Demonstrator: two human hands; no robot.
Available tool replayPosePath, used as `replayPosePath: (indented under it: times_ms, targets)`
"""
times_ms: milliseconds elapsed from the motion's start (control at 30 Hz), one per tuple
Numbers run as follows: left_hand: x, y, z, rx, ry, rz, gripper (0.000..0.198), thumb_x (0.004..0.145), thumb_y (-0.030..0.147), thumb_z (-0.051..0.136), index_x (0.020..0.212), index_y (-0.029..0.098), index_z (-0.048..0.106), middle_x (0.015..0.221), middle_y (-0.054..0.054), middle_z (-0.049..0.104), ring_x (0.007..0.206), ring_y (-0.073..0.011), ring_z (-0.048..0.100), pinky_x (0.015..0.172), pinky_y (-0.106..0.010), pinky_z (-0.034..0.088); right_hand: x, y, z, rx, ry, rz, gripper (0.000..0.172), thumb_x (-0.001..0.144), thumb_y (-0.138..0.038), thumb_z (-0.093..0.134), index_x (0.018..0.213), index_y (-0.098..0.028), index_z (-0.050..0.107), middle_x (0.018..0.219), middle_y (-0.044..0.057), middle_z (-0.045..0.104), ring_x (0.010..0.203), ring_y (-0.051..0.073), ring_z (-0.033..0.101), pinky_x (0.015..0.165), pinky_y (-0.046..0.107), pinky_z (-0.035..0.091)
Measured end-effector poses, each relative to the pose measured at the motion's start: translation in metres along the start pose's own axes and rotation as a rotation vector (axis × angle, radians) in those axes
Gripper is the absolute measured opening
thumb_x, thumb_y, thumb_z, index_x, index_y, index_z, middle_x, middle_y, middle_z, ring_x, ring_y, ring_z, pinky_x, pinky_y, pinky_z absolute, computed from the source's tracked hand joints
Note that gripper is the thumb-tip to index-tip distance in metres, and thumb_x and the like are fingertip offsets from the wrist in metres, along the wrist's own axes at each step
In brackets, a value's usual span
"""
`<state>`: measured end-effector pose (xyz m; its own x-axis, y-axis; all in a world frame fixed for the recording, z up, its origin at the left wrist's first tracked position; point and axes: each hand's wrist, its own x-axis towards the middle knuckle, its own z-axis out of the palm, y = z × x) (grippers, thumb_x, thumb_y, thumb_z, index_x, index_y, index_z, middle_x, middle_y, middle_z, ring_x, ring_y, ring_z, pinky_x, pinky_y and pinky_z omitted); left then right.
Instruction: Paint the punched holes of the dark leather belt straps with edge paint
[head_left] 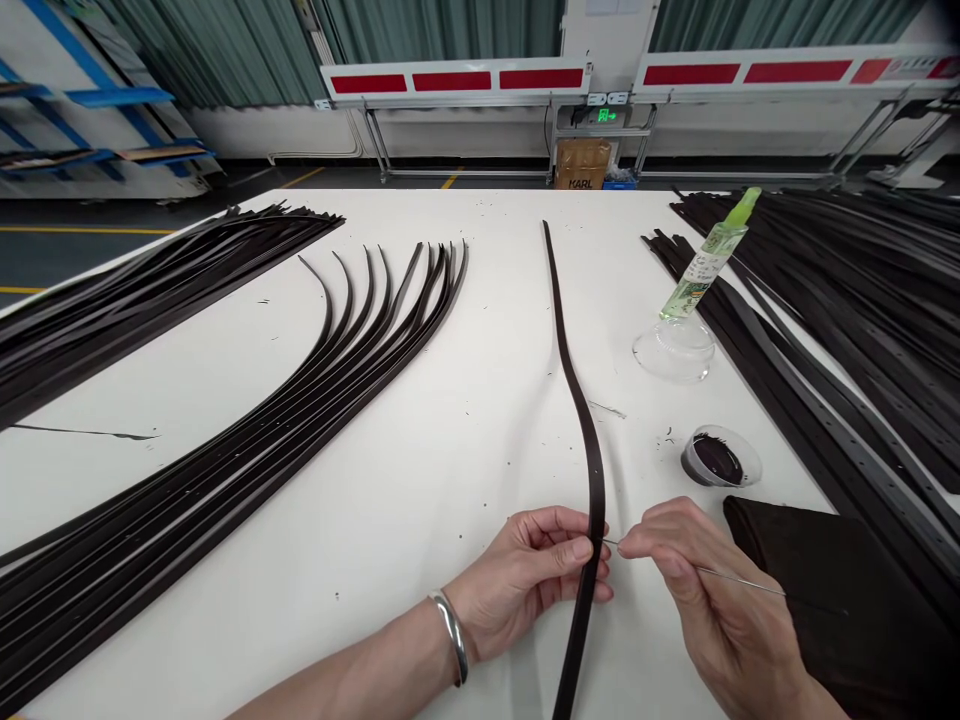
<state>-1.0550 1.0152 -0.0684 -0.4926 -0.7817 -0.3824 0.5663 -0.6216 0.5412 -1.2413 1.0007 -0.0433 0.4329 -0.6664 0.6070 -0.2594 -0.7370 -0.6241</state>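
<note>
A long black strap [576, 390] runs from the table's middle toward me, its near part lifted. My left hand [536, 565] pinches it between thumb and fingers. Beside the strap's right edge, my right hand [705, 575] is closed on a thin metal needle-like tool [742, 581]. The tool's tip meets the strap close to my left thumb, and its back end sticks out past my right hand. A small clear cup of dark liquid [718, 457] stands beyond my right hand. Under and beside that hand lies a folded dark cloth [825, 570].
Bundles of black straps lie at left [300, 400], far left [150, 290] and right [825, 300] on the white table [420, 480]. A green spray bottle [705, 270] leans over a clear round dish [675, 352]. A red-and-white framed bench [457, 80] stands behind.
</note>
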Motion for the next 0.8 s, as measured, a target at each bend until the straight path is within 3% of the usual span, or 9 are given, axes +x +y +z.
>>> replayPosePath:
  times_ms: [333,600,700,800]
  targets:
    - [0.000,0.001,0.001,0.026,0.004,0.002,0.014,0.082,0.020,0.071,0.094,0.013,0.067,0.083,-0.006,0.066,0.077,-0.0132,0.063,0.079,-0.032,0.053,-0.003,0.001,0.002,-0.024,-0.022,-0.074,0.036,0.085,0.007,0.044,0.110,-0.016,0.054,0.085,0.006,0.067,0.079,0.016,0.061,0.071,0.036,0.050]
    - [0.000,0.000,0.001,0.010,0.020,0.004,0.016,0.081,0.022,0.072,0.094,0.013,0.068,0.082,-0.006,0.067,0.079,-0.0141,0.063,0.081,-0.034,0.054,0.001,-0.001,0.003,-0.025,0.014,-0.044,0.036,0.086,0.005,0.044,0.108,-0.020,0.057,0.083,0.004,0.069,0.075,0.016,0.063,0.068,0.035,0.052]
    - [0.000,0.001,0.001,0.004,0.016,0.005,0.015,0.081,0.022,0.072,0.094,0.014,0.069,0.083,-0.006,0.067,0.080,-0.0137,0.063,0.083,-0.035,0.054,-0.006,-0.002,0.001,0.007,0.015,0.044,0.033,0.089,-0.001,0.041,0.108,-0.021,0.060,0.086,0.005,0.070,0.078,0.017,0.065,0.070,0.035,0.053]
    - [-0.001,0.002,0.001,0.013,0.002,0.007,0.015,0.081,0.023,0.072,0.092,0.014,0.070,0.083,-0.005,0.066,0.079,-0.0136,0.062,0.084,-0.035,0.053,-0.013,-0.003,-0.001,-0.008,0.164,0.281,0.032,0.096,-0.012,0.038,0.109,-0.023,0.065,0.089,0.005,0.070,0.077,0.016,0.066,0.071,0.031,0.054]
